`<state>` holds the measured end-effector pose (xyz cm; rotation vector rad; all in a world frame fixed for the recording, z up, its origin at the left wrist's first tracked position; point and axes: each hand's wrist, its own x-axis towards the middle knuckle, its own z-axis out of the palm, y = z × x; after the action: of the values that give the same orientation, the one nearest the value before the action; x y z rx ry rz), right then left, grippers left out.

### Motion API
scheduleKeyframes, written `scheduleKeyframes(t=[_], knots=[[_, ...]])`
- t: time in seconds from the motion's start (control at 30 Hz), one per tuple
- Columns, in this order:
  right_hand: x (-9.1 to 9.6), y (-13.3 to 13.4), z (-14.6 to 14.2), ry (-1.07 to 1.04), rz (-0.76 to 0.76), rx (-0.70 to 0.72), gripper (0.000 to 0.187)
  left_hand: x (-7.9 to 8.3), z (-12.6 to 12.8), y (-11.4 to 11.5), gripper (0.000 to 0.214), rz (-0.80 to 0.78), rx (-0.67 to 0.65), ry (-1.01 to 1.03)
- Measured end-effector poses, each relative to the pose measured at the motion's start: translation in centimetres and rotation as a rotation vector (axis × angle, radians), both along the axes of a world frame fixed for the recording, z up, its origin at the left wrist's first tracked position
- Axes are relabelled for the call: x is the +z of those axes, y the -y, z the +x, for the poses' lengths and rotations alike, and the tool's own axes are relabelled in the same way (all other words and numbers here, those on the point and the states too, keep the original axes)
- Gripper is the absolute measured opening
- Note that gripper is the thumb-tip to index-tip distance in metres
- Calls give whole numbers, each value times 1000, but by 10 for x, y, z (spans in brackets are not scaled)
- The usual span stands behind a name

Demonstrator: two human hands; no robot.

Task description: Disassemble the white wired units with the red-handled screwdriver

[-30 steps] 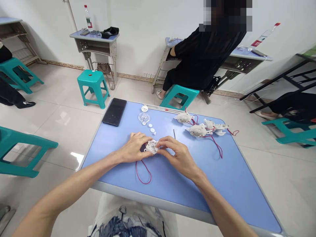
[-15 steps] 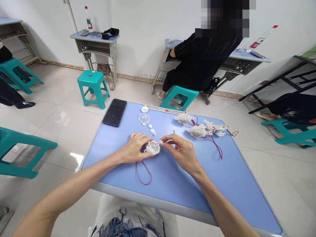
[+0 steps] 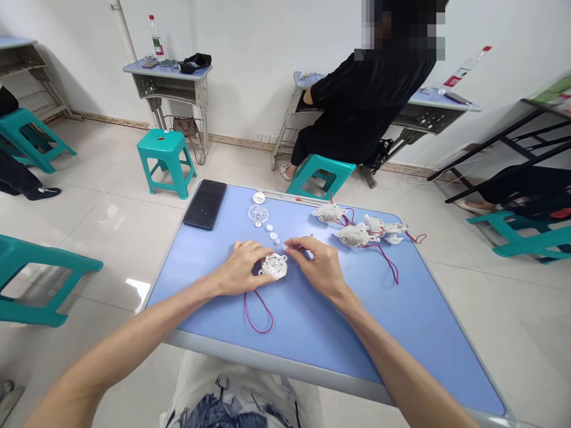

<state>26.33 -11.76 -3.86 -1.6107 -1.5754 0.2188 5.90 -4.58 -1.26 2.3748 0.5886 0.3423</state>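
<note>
White casing: clamped in grip of left hand, at its three o'clock. Small part: pinched in right hand, one o'clock from casing. Could drop among discs at twelve o'clock if pinched loosely.

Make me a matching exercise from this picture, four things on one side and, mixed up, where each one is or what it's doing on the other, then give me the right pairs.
Column one
1. Black phone
2. Nearest red cord loop
3. Right hand
4. Left hand

Column two
A. Pinching a small white piece at the fingertips
B. Lying at the far left corner of the blue table
C. Gripping a white slotted part
D. Lying on the near side of the left hand

Right pairs: 1-B, 2-D, 3-A, 4-C
</note>
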Motion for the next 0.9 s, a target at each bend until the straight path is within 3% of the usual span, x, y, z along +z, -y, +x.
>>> scheduleKeyframes(t=[0.9], knots=[[-3, -8, -2, 119, -154, -26, 12, 0, 0, 1, 43, -8, 3, 12]])
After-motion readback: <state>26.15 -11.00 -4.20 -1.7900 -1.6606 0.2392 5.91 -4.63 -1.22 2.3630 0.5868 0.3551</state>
